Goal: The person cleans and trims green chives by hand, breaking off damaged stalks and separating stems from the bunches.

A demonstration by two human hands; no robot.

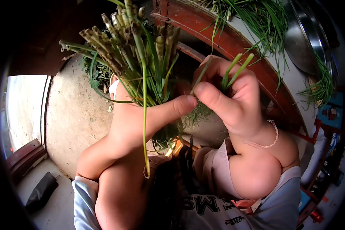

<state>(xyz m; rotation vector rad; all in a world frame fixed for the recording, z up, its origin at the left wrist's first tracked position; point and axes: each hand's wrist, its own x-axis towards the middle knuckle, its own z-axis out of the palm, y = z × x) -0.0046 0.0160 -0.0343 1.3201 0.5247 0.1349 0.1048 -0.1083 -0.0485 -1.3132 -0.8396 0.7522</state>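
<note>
My left hand (134, 124) is closed around a thick bunch of green chives (153, 73), their pale, dirt-stained root ends pointing up and away from me. One long yellowed leaf (145, 126) hangs over that hand toward my lap. Close to the left thumb, my right hand (234, 101) pinches a thin stem (201, 75) between thumb and forefinger. Two bright green chive stalks (237, 71) stick up from its curled fingers. The leafy ends of the bunch are mostly hidden below my hands.
A red-edged table (203, 27) curves across the upper right, bearing a heap of chives (257, 23) and a shiny metal basin (301, 42). Loose greens (96, 73) lie on the floor at left. A dark object (42, 191) lies lower left. Cluttered shelves (329, 153) stand at right.
</note>
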